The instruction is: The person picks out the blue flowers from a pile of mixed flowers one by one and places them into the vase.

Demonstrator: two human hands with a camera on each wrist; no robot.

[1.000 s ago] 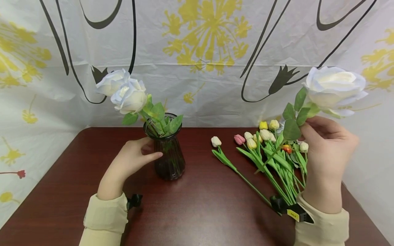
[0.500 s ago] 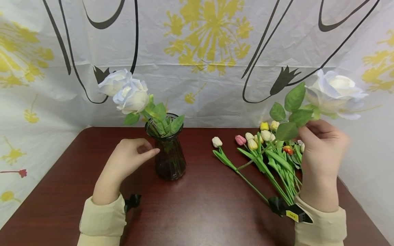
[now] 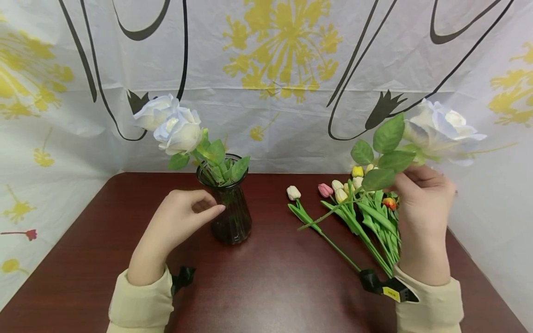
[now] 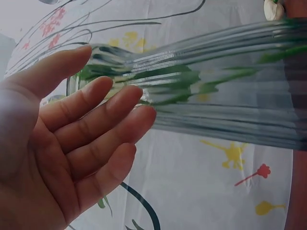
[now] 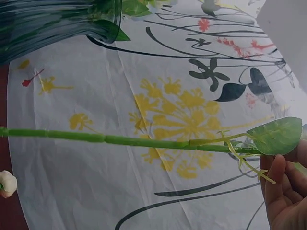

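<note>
A white rose with a pale blue tint is pinched near its head by my right hand. Its leafy green stem slants down to the left in the head view, above the table. On the left stands a dark ribbed glass vase holding two similar roses that lean left. Beside the vase my left hand hovers with loosely bent fingers and holds nothing. In the left wrist view its palm and fingers face the vase, apparently without gripping it.
A bunch of tulips in several colours lies on the right of the dark red table, partly behind my right arm. One white tulip lies apart, left of the bunch. A patterned white cloth hangs behind the table.
My right hand has moved left with the rose, whose stem has swung out toward the left. My left hand has drawn slightly away from the vase, then back close to it.
</note>
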